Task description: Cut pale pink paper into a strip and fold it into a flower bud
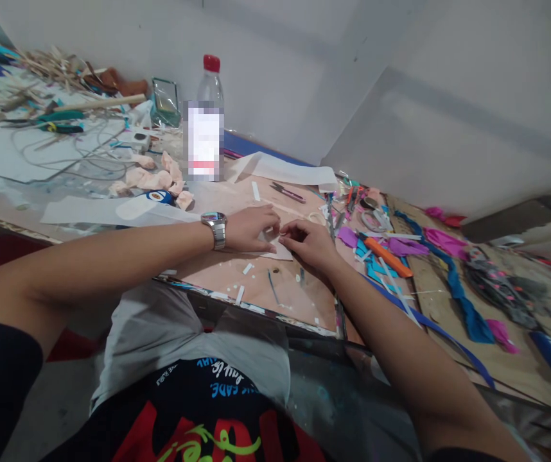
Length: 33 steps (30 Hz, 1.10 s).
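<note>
Head view: one paper (281, 254) lies under left hand (250, 229) (fingers apart), right hand (313, 245) (fingers unclear).

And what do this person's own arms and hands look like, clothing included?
The left hand is ungloved, with a silver-coloured, metal-banded watch just behind it. The right hand is ungloved too, with no watch visible. The left sleeve is short and dark; only a dark edge of the right sleeve shows.
</note>
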Available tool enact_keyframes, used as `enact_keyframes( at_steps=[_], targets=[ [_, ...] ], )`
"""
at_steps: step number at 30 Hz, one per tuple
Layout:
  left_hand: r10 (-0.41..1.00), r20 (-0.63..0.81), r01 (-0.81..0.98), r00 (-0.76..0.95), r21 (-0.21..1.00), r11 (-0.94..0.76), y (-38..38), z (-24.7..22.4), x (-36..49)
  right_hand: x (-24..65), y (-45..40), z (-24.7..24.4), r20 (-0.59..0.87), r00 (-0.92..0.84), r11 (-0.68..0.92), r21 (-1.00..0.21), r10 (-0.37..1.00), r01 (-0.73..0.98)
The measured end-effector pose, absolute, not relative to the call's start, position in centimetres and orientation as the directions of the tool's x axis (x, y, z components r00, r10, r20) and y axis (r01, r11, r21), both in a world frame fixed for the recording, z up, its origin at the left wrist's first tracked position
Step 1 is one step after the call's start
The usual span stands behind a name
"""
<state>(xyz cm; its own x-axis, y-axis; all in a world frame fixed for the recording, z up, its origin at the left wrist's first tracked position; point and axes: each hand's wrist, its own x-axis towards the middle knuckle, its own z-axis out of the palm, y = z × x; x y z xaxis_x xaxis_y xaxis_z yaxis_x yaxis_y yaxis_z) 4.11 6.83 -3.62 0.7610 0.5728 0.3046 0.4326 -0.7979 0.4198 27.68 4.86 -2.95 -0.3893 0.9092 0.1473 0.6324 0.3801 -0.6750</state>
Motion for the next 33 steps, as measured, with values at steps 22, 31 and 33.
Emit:
enact_keyframes(
  at_steps=[22, 31, 33],
  targets=[
    [0.656, 0.258, 0.518, 0.709, 0.441, -0.733, 6.48, -3.34, 4.07, 27.55, 4.7, -2.85, 0.145, -0.331, 0.341, -0.655, 0.932, 0.675],
    [0.65, 0.245, 0.527, 0.719, 0.416, -0.741, 6.38, -3.21, 4.16, 27.48, 4.62, -2.92, 0.13, -0.338, 0.34, -0.636, 0.932, 0.693],
    [0.643, 0.251, 0.521, 0.723, 0.413, -0.747, 6.33, -3.2, 4.14, 27.43, 4.54, -2.82, 0.131, -0.332, 0.337, -0.63, 0.934, 0.7]
  ],
)
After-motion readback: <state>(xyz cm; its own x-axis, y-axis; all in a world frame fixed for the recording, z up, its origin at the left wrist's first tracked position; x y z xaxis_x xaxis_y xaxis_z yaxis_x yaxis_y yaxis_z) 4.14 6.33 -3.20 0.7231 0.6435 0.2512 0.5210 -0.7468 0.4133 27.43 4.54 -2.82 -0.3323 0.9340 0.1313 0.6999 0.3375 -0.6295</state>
